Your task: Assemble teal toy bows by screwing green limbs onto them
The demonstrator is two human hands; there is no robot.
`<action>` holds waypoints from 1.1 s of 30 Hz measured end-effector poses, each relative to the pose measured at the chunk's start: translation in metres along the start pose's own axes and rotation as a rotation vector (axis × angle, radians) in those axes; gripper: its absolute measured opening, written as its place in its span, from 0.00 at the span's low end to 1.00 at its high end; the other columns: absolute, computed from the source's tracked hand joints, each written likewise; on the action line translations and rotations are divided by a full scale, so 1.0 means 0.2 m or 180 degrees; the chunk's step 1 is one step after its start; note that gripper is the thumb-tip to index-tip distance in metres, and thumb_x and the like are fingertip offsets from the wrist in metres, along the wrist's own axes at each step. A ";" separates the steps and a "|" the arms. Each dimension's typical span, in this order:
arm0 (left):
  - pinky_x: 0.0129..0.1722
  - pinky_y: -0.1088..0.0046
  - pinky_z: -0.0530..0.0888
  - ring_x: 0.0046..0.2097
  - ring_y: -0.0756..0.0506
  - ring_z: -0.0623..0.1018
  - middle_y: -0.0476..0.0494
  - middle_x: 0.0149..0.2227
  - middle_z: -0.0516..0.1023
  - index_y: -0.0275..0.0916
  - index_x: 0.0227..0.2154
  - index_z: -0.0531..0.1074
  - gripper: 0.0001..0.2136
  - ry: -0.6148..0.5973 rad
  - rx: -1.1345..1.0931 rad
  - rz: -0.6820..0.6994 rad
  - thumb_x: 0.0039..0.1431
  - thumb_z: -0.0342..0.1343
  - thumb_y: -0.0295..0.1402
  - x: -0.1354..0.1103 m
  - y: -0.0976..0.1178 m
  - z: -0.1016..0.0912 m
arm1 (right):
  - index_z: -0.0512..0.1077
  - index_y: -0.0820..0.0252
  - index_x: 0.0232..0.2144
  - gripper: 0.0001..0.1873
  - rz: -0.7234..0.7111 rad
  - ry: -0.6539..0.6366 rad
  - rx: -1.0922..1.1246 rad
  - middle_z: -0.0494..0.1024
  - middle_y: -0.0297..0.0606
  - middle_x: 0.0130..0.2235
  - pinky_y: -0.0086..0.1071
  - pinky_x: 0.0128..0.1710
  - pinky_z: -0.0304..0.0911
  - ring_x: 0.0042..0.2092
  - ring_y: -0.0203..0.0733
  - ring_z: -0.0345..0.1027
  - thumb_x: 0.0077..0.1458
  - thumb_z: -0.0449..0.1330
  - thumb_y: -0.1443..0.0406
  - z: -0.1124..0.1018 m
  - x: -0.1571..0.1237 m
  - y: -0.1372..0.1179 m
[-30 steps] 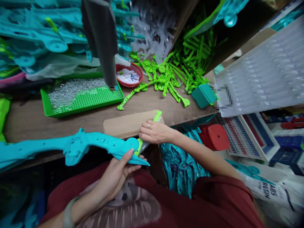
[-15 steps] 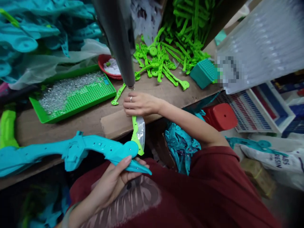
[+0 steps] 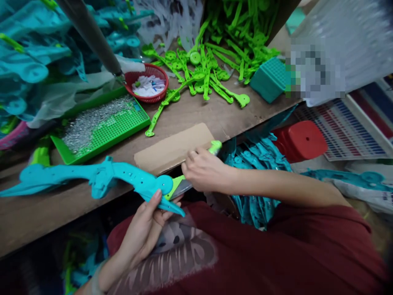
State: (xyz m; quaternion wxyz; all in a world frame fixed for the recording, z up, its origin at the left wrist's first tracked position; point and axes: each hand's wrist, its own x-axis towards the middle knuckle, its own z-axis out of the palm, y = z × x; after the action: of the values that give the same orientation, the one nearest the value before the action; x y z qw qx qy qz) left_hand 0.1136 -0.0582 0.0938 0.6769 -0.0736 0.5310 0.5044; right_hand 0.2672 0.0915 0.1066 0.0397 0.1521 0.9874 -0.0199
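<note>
My left hand (image 3: pixel 153 215) is closed on the pointed right end of a long turquoise plastic part (image 3: pixel 125 174), thumb on top and fingers underneath. A lime-green plastic arm with a clear blade-like piece (image 3: pixel 179 188) joins the turquoise part at its round disc. Around the middle of that green arm my right hand (image 3: pixel 201 170) is wrapped, and the green tip (image 3: pixel 215 146) sticks out beyond the fingers. Just behind the right hand a flat cardboard piece (image 3: pixel 175 147) lies at the table's front edge. The left end of the turquoise part reaches across the table.
A grey screwdriver-like tool (image 3: pixel 92 37) hangs at upper left. A green tray (image 3: pixel 123 131) holds small metal pieces beside a red basket (image 3: pixel 158 96) of white bits. Loose green arms (image 3: pixel 208 78) lie behind. A teal basket (image 3: pixel 267 82) and red stool (image 3: pixel 303 141) are at right.
My right hand has moved down and right, swinging the green arm outward from the turquoise part. The hanging tool has shifted up and left, away from the hand. The left hand keeps its hold.
</note>
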 end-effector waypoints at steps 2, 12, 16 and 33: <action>0.43 0.69 0.84 0.39 0.46 0.84 0.46 0.42 0.85 0.38 0.41 0.80 0.17 0.0018 -0.0035 0.0196 0.50 0.72 0.41 0.00 -0.02 0.01 | 0.73 0.65 0.31 0.06 0.0331 -0.0110 0.0179 0.78 0.51 0.30 0.40 0.31 0.55 0.34 0.52 0.70 0.56 0.56 0.68 -0.03 -0.04 -0.06; 0.66 0.56 0.64 0.66 0.35 0.69 0.38 0.66 0.68 0.45 0.56 0.72 0.29 -0.0648 -0.0102 0.0301 0.49 0.70 0.27 -0.01 -0.03 -0.20 | 0.68 0.59 0.25 0.07 -0.1162 0.1037 -0.0422 0.72 0.42 0.27 0.37 0.37 0.57 0.33 0.45 0.62 0.53 0.56 0.73 0.21 0.02 0.48; 0.62 0.50 0.68 0.61 0.34 0.75 0.33 0.63 0.72 0.42 0.56 0.69 0.23 0.0299 -0.0835 0.0744 0.57 0.64 0.34 -0.07 0.00 -0.49 | 0.72 0.61 0.34 0.09 -0.1174 0.0618 -0.0647 0.77 0.45 0.35 0.41 0.44 0.61 0.41 0.50 0.67 0.49 0.58 0.74 0.23 0.05 0.67; 0.54 0.64 0.75 0.56 0.40 0.77 0.43 0.52 0.78 0.43 0.48 0.72 0.18 0.0917 -0.0975 0.1621 0.55 0.66 0.39 -0.09 0.09 -0.82 | 0.68 0.68 0.54 0.34 -0.1327 0.0064 0.0870 0.74 0.52 0.48 0.50 0.49 0.73 0.50 0.59 0.71 0.54 0.67 0.50 0.05 1.10 -0.58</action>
State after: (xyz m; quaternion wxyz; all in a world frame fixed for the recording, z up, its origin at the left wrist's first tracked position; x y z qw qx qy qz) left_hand -0.0057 -0.1653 0.0469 0.4280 -0.1099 0.5406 0.7159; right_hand 0.0242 0.0453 0.0809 0.0040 -0.0507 0.9859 -0.1595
